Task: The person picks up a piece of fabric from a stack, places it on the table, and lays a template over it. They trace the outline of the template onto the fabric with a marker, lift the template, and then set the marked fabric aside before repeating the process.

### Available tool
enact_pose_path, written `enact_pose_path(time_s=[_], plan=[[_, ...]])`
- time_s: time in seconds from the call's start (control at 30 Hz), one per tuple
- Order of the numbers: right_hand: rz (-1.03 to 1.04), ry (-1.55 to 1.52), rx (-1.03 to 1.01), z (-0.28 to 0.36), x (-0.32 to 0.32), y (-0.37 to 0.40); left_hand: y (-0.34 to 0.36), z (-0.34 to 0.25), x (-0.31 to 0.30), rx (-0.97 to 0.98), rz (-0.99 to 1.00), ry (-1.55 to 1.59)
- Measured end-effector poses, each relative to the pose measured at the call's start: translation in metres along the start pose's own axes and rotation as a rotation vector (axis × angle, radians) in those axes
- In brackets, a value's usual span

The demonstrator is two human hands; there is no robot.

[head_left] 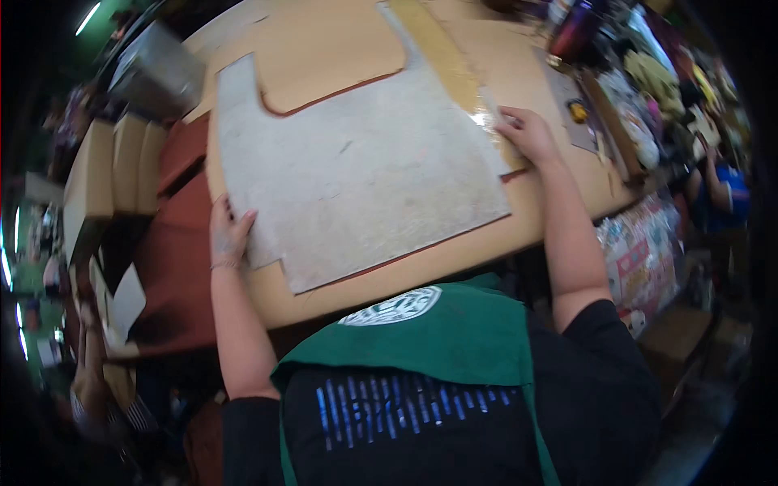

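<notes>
A large grey-white flat panel (365, 170) with a U-shaped cut-out lies on the tan tabletop (332, 49). A thin reddish-brown edge shows beneath it along the cut-out and the near side. A yellowish strip (433, 44), shiny near its lower end, runs along the panel's right side. My left hand (231, 229) is closed on the panel's left edge, with the thumb on top and the fingers partly hidden. At the right edge, beside the strip's shiny end, my right hand (528, 134) grips the panel between thumb and bent fingers.
Reddish-brown sheets (182, 235) and tan box-like blocks (89, 170) stand to the left, a grey bin (158, 73) behind them. At the right are a dark bottle (574, 34), a brown bar (612, 125) and a plastic-wrapped bundle (644, 255). People are at both sides.
</notes>
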State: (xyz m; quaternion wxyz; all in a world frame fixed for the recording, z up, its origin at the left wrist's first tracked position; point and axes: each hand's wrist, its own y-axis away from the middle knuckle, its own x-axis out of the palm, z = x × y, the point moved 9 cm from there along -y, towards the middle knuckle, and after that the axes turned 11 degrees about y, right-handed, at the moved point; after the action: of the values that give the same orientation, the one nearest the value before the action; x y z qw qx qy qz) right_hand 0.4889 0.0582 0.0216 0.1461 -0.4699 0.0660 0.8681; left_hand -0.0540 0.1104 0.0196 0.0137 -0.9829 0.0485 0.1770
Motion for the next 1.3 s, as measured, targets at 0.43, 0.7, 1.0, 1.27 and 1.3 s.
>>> enact_pose_path(time_s=[0.43, 0.7, 1.0, 1.27, 1.3], plan=[[0.09, -0.066, 0.027, -0.003, 0.005, -0.006, 0.0, -0.023, -0.004, 0.028, -0.082, -0.443], [0.074, -0.063, 0.004, -0.002, 0.006, -0.004, 0.0, -0.02, -0.005, 0.031, -0.057, -0.395], [0.107, -0.022, 0.046, 0.005, 0.005, -0.001, 0.001, -0.008, -0.005, -0.047, -0.04, -0.315], [0.101, -0.003, -0.013, 0.001, 0.006, -0.002, 0.001, -0.025, -0.002, -0.12, -0.062, -0.586], [0.101, 0.004, -0.012, 0.0, 0.006, -0.002, 0.002, -0.026, -0.002, -0.116, -0.07, -0.626]])
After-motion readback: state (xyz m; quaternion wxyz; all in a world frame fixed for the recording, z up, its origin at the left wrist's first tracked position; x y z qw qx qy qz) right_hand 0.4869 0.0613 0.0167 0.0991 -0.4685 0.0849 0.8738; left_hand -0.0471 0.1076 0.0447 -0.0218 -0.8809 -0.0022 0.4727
